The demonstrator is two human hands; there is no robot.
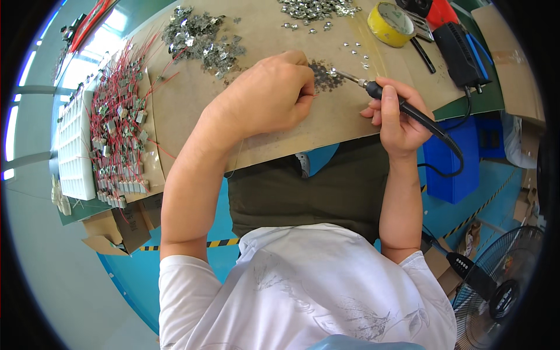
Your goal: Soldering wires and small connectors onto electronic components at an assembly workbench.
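My right hand [400, 125] grips a soldering iron [374, 88] like a pen, and its metal tip points left toward my left hand. A bit of shiny metal shows at the tip, above a dark speckled patch [326, 77] on the brown board [350, 119]. My left hand [273, 90] is closed in a pinch, its back facing up. What its fingers hold is hidden; a short reddish end shows beside the thumb. Beyond that hand lies a heap of small flat metal pieces [195, 41]. Several small silver pieces [365, 58] are scattered beyond the iron.
At left, a mass of red-wired small parts [119, 128] lies beside a white gridded tray [74, 149]. A silver pile [315, 9], yellow tape roll [389, 26], black pen [423, 55] and black box [461, 55] stand far right. A fan [504, 291] is at lower right.
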